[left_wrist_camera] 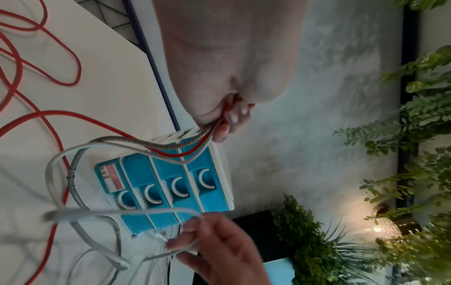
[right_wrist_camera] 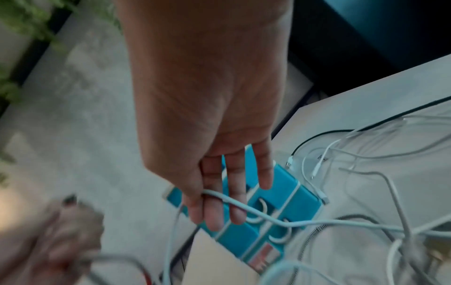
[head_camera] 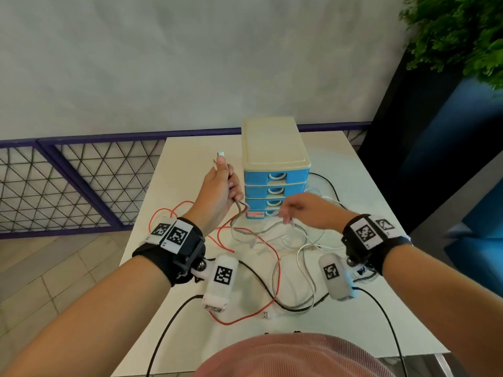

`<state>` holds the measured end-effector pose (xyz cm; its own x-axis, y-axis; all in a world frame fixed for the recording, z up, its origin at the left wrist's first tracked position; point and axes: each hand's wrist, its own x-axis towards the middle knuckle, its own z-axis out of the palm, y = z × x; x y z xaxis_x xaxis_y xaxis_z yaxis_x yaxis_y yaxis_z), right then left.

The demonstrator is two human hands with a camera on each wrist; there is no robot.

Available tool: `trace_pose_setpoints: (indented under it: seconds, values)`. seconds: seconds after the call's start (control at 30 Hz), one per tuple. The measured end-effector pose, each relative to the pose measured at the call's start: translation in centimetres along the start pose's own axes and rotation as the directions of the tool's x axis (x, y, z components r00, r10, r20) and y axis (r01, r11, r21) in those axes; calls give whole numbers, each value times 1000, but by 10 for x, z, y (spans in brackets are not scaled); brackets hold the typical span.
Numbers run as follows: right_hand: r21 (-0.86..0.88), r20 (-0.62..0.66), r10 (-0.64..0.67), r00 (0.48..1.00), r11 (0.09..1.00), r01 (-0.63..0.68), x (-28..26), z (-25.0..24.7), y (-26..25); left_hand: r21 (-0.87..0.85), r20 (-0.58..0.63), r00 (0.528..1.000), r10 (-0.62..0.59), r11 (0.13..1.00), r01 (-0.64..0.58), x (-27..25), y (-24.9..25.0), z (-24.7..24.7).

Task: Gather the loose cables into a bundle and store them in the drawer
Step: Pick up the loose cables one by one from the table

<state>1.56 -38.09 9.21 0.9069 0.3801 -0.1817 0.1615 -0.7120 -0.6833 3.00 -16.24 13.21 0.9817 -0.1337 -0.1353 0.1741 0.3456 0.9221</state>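
Observation:
Loose cables sprawl over the white table (head_camera: 362, 308): a red one (head_camera: 245, 319), a braided one (head_camera: 277, 281), white ones (head_camera: 302, 251) and a black one (head_camera: 326, 183). My left hand (head_camera: 231, 186) is raised left of the drawer unit (head_camera: 275, 170) and grips the ends of the red, braided and a white cable (left_wrist_camera: 195, 142), with a plug (head_camera: 221, 154) sticking up past the fingers. My right hand (head_camera: 285, 217) hovers before the lowest drawers and pinches a white cable (right_wrist_camera: 244, 206) between thumb and forefinger. All of the blue drawers are closed.
The drawer unit stands mid-table near the back edge. A purple mesh railing (head_camera: 81, 186) runs along the left and green plants (head_camera: 457, 36) over a dark blue planter stand at the right. Black leads (head_camera: 168, 322) from the wrist cameras trail off the table's front edge.

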Motion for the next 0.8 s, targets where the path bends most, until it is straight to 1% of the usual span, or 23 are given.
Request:
trace_pose_setpoints:
  seconds: [0.03, 0.1, 0.17, 0.2, 0.27, 0.33, 0.4, 0.47, 0.53, 0.6, 0.67, 0.73, 0.8]
  values:
    - [113, -62, 20, 998, 994, -13, -2, -8, -1, -4, -21, 1000, -9, 1000, 9, 1, -1, -2]
    - [306, -184, 73, 980, 952, -13, -5, -22, -7, -14, -54, 998, -31, 999, 30, 4, -5, -6]
    - [446, -282, 105, 954, 894, 34, -6, -32, -14, 12, -56, 996, -73, 997, 74, 4, -9, -7]
    - [475, -318, 97, 943, 877, 69, -7, -35, -18, 49, -40, 994, -105, 993, 107, 2, -11, -6]
    - [460, -349, 44, 936, 879, 130, -8, -35, -30, 157, 13, 984, -178, 972, 174, -3, -15, 0]
    - [420, -314, -40, 949, 890, 177, -9, -31, -41, 210, 59, 975, -214, 958, 197, -8, -18, 9]
    - [355, -196, -120, 973, 916, 185, -8, -24, -47, 144, 88, 975, -202, 971, 188, -8, -18, 19]
    - [266, -43, -139, 989, 953, 146, -6, -17, -44, 38, 59, 983, -176, 984, 174, -5, -14, 25]
    - [214, 50, -135, 990, 969, 121, -6, -11, -36, -11, 34, 992, -124, 992, 125, -2, -7, 28]
    - [244, 59, -116, 991, 965, 99, -7, -7, -29, 19, 38, 997, -64, 998, 63, 0, -4, 28]
    - [278, 45, -97, 994, 957, 81, -9, -7, -26, 58, 61, 997, -39, 998, 35, 3, -4, 26]
    - [277, 52, -95, 994, 958, 77, -9, -8, -25, 66, 62, 997, -49, 997, 45, 4, -7, 26]
    - [263, 81, -93, 992, 962, 69, -9, -8, -25, 23, 44, 997, -67, 998, 66, 5, -11, 28]
